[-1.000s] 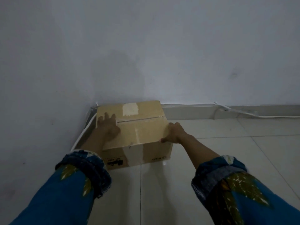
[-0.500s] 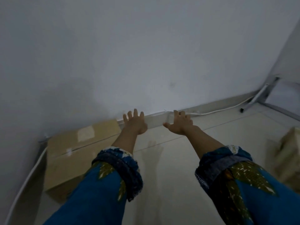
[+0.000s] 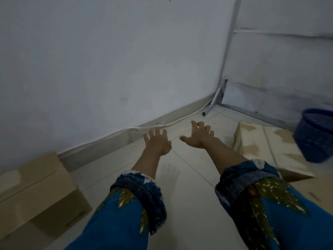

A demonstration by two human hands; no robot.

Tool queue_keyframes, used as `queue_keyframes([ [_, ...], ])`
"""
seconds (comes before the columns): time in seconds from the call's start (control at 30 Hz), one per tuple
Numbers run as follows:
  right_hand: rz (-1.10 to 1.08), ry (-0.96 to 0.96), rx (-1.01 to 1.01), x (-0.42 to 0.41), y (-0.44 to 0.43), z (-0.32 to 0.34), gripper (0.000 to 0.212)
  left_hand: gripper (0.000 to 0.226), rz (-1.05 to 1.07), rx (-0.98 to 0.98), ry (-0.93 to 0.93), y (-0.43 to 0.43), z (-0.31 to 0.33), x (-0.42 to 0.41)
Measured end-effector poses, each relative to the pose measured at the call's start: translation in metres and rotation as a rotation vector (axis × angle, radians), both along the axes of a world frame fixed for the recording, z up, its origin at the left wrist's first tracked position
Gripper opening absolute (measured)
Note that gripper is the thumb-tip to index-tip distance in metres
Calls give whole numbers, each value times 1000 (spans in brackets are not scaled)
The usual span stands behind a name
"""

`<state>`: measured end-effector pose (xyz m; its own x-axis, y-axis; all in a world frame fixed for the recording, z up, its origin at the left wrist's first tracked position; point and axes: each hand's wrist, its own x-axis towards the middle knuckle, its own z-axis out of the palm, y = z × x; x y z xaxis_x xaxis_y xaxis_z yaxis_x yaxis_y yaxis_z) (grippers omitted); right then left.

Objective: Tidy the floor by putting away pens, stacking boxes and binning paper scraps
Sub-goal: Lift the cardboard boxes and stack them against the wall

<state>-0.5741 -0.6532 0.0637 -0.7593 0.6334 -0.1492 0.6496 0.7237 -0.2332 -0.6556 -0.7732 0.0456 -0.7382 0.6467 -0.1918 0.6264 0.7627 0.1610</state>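
A taped cardboard box (image 3: 38, 193) sits on the floor at the lower left, against the wall. A second cardboard box (image 3: 259, 150) with torn tape patches lies at the right. My left hand (image 3: 157, 143) and my right hand (image 3: 199, 137) reach forward over the tiled floor between the two boxes, fingers spread, holding nothing. Both hands are clear of either box. A blue ribbed bin (image 3: 315, 136) is at the right edge, above the second box.
A white wall runs along the left with a skirting board and a white cable (image 3: 173, 121) at its foot. A metal frame leg (image 3: 214, 100) stands in the far corner with a white panel behind it. Pale floor tiles (image 3: 189, 177) lie under my arms.
Both hands have let go of the left box, which stays by the wall. My view has swung right, bringing the second box and the blue bin into sight.
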Motion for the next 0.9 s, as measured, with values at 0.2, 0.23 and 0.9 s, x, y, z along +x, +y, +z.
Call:
queue_keyframes([
  [0.2, -145, -11, -36, 61, 63, -19, 86, 59, -119, 13, -44, 68, -16, 52],
  [0.23, -168, -12, -40, 69, 72, -25, 85, 58, -133, 13, -54, 76, -20, 59],
  [0.9, -517, -117, -93, 220, 233, -101, 84, 57, -470, -15, -84, 231, -100, 168],
])
